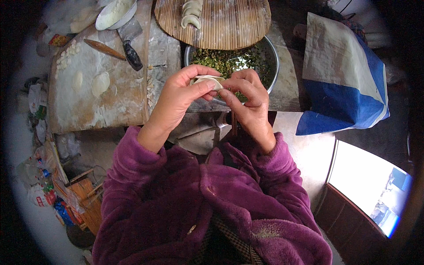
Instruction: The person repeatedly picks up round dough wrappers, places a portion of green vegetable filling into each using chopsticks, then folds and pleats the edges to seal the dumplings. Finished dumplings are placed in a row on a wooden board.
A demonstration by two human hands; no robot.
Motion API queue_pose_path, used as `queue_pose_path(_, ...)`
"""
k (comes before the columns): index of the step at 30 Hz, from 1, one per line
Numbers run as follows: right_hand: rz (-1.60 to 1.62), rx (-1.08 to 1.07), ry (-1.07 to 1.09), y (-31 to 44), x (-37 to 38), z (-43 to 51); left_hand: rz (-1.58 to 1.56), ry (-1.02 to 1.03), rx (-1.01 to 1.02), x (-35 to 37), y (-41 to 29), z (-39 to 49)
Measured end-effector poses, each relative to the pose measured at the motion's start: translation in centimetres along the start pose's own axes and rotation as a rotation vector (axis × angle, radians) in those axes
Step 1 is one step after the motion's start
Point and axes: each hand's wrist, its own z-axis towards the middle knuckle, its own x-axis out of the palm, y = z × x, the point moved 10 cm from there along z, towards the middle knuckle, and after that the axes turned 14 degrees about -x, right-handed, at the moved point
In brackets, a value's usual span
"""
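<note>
A folded dumpling lies in my left hand, its thumb across the near side. The thumb and fingertips of my right hand pinch the right end of its edge. Below both hands stands a metal basin holding chopped green filling. A round slatted tray overlaps the basin's far rim and bears several shaped dumplings in a row. On the floured wooden board at the left lie flat dough wrappers and small dough pieces.
A wooden rolling pin and a cleaver rest on the board's far part, near a bowl of flour. A blue and white cloth or sheet covers something at the right. Plastic bags lie at the lower left.
</note>
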Motion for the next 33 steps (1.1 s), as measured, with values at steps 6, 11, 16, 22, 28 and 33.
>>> queue_pose_path(6, 0.118, 0.128, -0.082, -0.8, -1.3, -0.8, -0.017, -0.01, -0.027, -0.2, 0.2, -0.1)
queue_pose_path(11, 0.191, 0.249, -0.016, -2.3, -0.2, -1.2, -0.04, 0.002, -0.026, 0.1, 0.0, -0.3)
queue_pose_path(16, 0.251, 0.227, -0.099, -2.6, 0.2, -1.3, -0.011, 0.017, -0.017, 0.4, 0.0, -0.4)
queue_pose_path(22, 0.16, 0.188, -0.049, -1.7, 0.3, -1.0, -0.009, 0.019, -0.034, 0.3, 0.3, -0.6)
queue_pose_path(28, 0.09, 0.035, 0.063, -0.2, 0.6, -0.1, -0.013, 0.015, -0.013, 0.2, 0.1, -0.7)
queue_pose_path(33, 0.074, 0.032, -0.015, -0.2, 0.4, 0.0, -0.007, -0.002, 0.007, 0.3, 0.1, -0.7)
